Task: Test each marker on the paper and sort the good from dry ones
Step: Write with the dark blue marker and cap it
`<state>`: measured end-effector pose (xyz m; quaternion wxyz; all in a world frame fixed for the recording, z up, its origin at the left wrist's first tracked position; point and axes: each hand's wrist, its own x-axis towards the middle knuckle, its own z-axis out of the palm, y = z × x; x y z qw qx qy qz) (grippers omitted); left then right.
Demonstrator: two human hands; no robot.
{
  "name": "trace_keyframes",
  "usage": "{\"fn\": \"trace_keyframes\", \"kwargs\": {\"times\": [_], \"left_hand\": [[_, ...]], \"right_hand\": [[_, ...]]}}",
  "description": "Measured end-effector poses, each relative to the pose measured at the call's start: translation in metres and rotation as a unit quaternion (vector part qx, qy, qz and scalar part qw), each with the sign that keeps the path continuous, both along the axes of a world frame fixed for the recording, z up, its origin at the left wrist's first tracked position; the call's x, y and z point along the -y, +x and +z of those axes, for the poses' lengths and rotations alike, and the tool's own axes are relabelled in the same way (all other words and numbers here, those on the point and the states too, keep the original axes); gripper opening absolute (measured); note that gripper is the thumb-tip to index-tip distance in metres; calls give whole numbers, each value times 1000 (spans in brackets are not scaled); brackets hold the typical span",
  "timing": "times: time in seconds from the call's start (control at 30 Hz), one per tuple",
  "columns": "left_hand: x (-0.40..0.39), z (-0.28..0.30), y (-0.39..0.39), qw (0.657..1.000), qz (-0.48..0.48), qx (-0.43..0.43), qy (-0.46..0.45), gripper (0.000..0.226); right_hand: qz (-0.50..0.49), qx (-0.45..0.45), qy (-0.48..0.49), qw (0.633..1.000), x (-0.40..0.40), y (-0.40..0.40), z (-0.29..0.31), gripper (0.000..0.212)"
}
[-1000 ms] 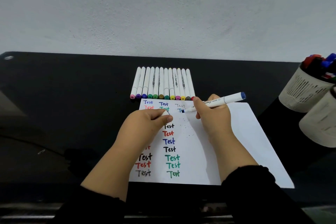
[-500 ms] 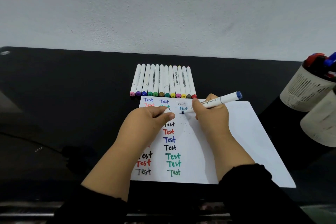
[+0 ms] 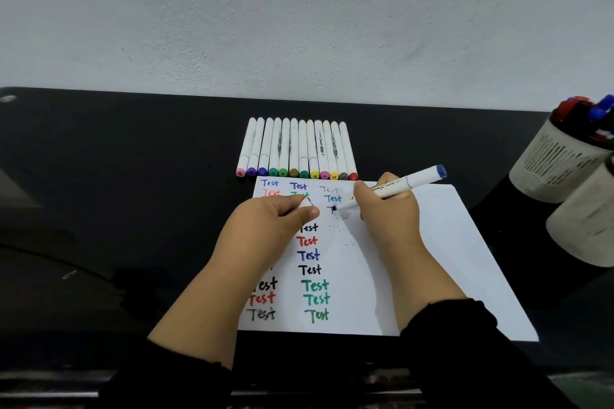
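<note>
2 bare hands, left hand (image 3: 269, 226), right hand (image 3: 387, 212), bare forearms, black sleeves (image 3: 465, 342) pushed back.

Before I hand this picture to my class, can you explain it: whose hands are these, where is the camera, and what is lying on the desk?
There is no machine here. A person wears a camera on the head, looking down at their own hands. The right hand holds a blue marker with its tip on the sheet of paper, which is covered in coloured "Test" words. The left hand pinches a white cap. A row of capped markers lies on the black desk beyond the paper. Two pen holders stand at right.
</note>
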<state>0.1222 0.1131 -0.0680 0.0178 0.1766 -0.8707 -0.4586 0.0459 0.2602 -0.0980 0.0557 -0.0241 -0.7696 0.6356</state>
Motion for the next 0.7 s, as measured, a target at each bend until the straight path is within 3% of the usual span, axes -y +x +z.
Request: {"fn": "trace_keyframes", "kwargs": {"times": [0.7], "left_hand": [[-2,-1,0,1000,0,7,8,45]], "right_hand": [[-9,-11,14,1000,0,0,0,39]]}}
